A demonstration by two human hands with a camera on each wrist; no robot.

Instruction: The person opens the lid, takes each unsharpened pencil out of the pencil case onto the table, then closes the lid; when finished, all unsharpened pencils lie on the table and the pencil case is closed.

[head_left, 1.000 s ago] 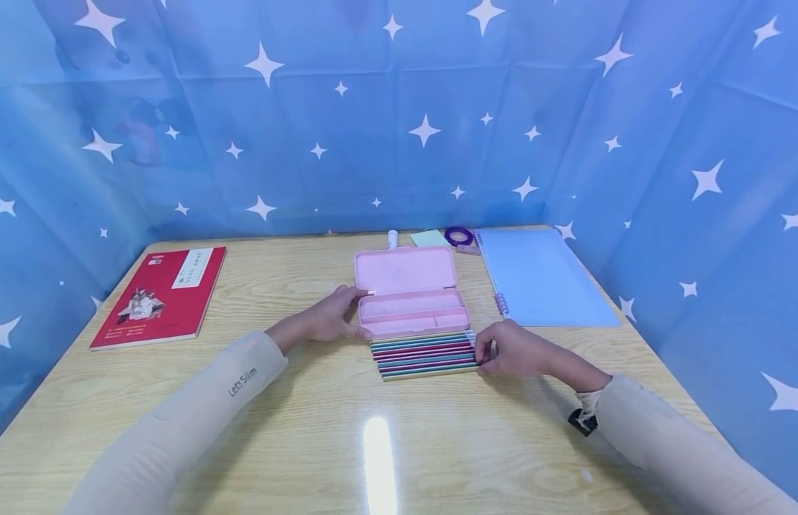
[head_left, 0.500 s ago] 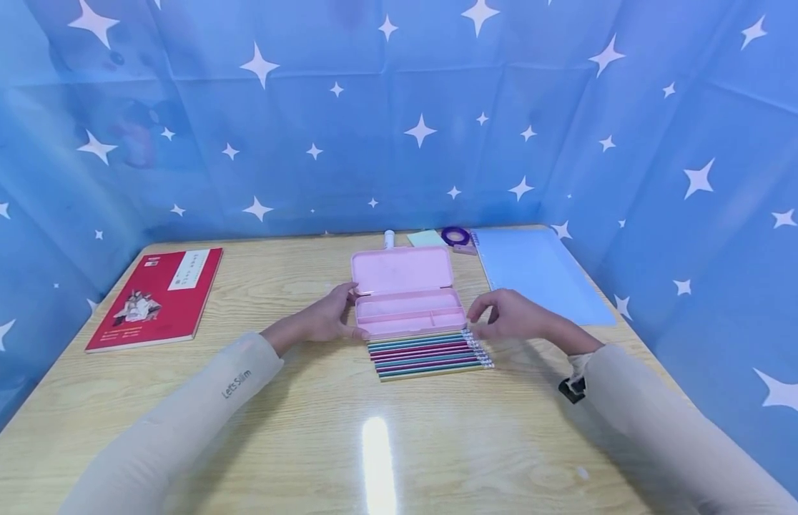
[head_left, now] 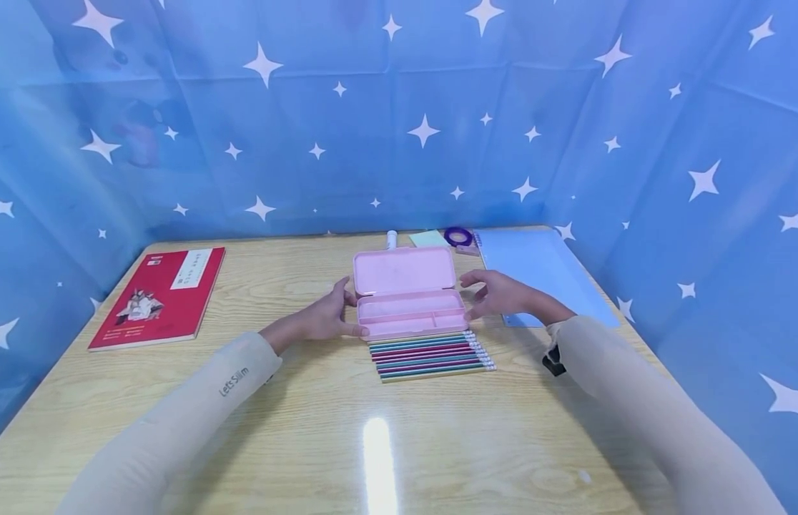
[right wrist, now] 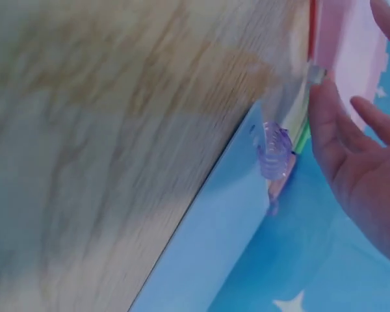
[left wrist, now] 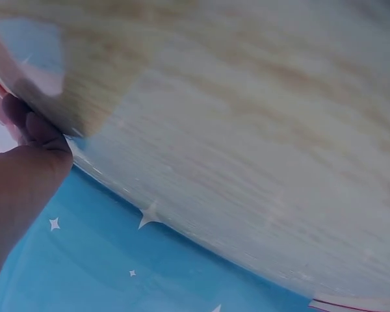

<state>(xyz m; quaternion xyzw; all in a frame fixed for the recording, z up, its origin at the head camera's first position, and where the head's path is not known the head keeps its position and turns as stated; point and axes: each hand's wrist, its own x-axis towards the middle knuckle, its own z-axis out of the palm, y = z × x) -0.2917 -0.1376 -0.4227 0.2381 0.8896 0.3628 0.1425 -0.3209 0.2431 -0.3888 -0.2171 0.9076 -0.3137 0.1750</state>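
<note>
A pink pencil case [head_left: 405, 273] stands with its lid raised at the middle back of the table, its divided tray bare inside. My left hand [head_left: 323, 315] rests along its left side, thumb at the front corner and fingers farther back. At the right side, my right hand [head_left: 500, 295] has its thumb close to the front corner and its fingers spread, as the right wrist view also shows. Just in front of the case lies a neat row of pencils [head_left: 427, 357], teal, dark red and gold, their eraser ends to the right.
To the left lies a red book [head_left: 164, 297]. A blue spiral notebook [head_left: 547, 272] is at the right. Behind the case are a white tube [head_left: 391, 239], pale sticky notes [head_left: 428, 238], a purple tape roll [head_left: 458, 236] and a small eraser-like block [head_left: 467, 250].
My right hand has left the pencils' eraser ends and moved up and back to the case's right side, its fingers spreading. My left hand stays at the case's left side.
</note>
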